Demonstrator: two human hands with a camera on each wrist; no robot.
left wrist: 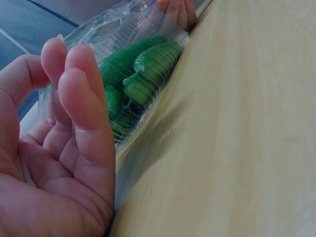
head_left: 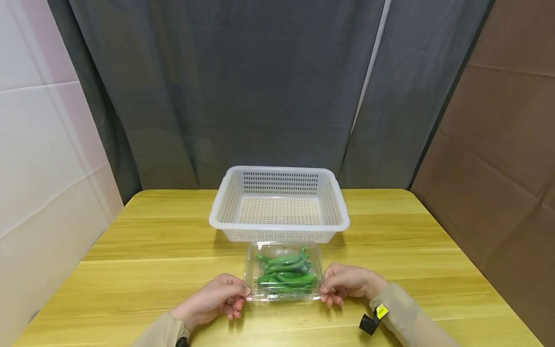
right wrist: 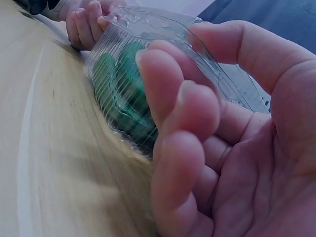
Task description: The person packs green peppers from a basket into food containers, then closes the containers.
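Observation:
A clear plastic clamshell box (head_left: 284,294) holding several green pods (head_left: 287,273) sits on the yellow wooden table (head_left: 151,250), just in front of me. My left hand (head_left: 239,295) holds its left front corner with curled fingers. My right hand (head_left: 331,290) grips the right side. In the left wrist view the left hand (left wrist: 74,118) curls against the ribbed wall of the box (left wrist: 143,74), with the fingers (left wrist: 175,10) of the other hand at the far end. The right wrist view shows the right hand (right wrist: 197,133) with its thumb over the lid of the box (right wrist: 123,89).
A white perforated plastic basket (head_left: 279,226), with nothing in it, stands right behind the box. Grey curtains hang past the table's far edge. There is a pale wall on the left and a brown panel on the right.

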